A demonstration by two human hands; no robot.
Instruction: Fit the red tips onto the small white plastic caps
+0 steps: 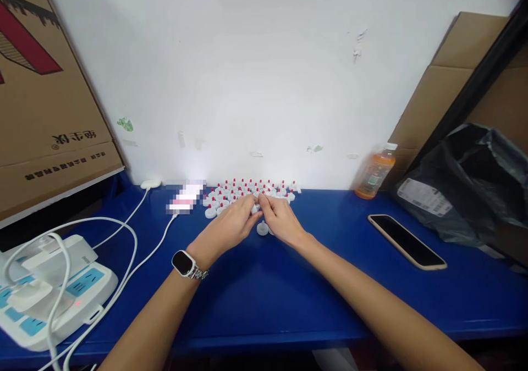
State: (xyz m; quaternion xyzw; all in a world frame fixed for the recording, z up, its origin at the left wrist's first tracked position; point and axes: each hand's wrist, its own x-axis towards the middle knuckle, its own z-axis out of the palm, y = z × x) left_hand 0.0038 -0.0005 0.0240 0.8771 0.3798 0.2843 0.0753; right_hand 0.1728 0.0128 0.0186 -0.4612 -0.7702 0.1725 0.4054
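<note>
My left hand (pixel 236 217), with a watch (pixel 183 263) on its wrist, pinches a small white nozzle cap (pixel 255 209) above the table. My right hand (pixel 280 217) meets it there, thumb and fingers pressed together at the cap's top; what sits between them is hidden. Just below the hands, a white nozzle cap without a red tip (pixel 262 228) rests on the blue table (pixel 264 294). Behind my fingers stand many white caps with red tips (pixel 210 211), grouped close to the wall and partly covered by my hands.
A lit phone (pixel 187 195), blurred out, charges at the back left. White cables run to a power strip (pixel 78 283) at front left. On the right are an orange drink bottle (pixel 375 172), a dark phone (pixel 406 242) and a black plastic bag (pixel 466 184). Cardboard boxes (pixel 53 101) flank the table.
</note>
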